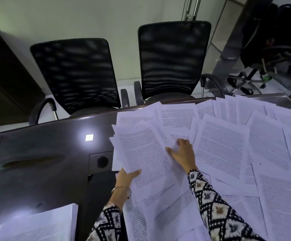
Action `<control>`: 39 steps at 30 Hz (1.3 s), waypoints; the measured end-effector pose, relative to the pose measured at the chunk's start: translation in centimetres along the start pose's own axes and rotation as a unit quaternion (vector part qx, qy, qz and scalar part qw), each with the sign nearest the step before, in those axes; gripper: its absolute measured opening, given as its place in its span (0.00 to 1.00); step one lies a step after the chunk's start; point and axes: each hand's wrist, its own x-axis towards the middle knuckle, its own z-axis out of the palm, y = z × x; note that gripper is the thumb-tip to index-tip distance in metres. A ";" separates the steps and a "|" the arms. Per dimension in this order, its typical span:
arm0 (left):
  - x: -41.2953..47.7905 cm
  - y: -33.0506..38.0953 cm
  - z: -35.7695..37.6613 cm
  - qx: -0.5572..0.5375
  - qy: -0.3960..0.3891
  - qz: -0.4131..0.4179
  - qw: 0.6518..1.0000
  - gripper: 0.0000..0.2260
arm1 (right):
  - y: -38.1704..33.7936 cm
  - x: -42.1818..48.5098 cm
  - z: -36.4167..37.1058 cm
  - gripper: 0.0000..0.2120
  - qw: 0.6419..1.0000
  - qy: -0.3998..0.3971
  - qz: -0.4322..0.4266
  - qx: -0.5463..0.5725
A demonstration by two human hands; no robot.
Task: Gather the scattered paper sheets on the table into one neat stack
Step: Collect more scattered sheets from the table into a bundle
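Where printed paper sheets point(245, 153) lie scattered over the right half of the dark table point(45, 153), the head view lists: left hand point(126, 177) gripping the near edge of a loose bundle point(141, 152), thumb on top. Right hand point(183, 152), fingers spread and grasping nothing, pressed flat on sheets just beside the bundle. Squared stack point(42, 223) at the table's near left, well apart. Two black mesh chairs point(75, 73) behind the far edge.

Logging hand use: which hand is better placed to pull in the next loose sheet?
The right hand: it rests among the scattered sheets, while the left hand grips the gathered bundle.
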 end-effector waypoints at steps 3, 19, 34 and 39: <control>-1.0 0.2 1.7 -0.011 -0.040 -0.008 0.999 0.28 | -1.4 -1.2 1.1 0.30 0.998 -0.056 -0.033 0.022; -7.6 2.8 -10.8 -0.038 -0.051 0.016 0.998 0.27 | -5.8 -8.9 -2.0 0.32 0.863 -0.317 0.011 0.393; -11.3 -6.2 -13.5 0.237 0.101 -0.059 0.964 0.14 | -0.8 -16.0 3.2 0.14 0.944 -0.131 0.129 0.273; -12.7 -5.9 -13.7 0.080 0.067 -0.108 0.989 0.10 | 0.7 -16.3 3.8 0.12 0.920 -0.303 0.111 0.224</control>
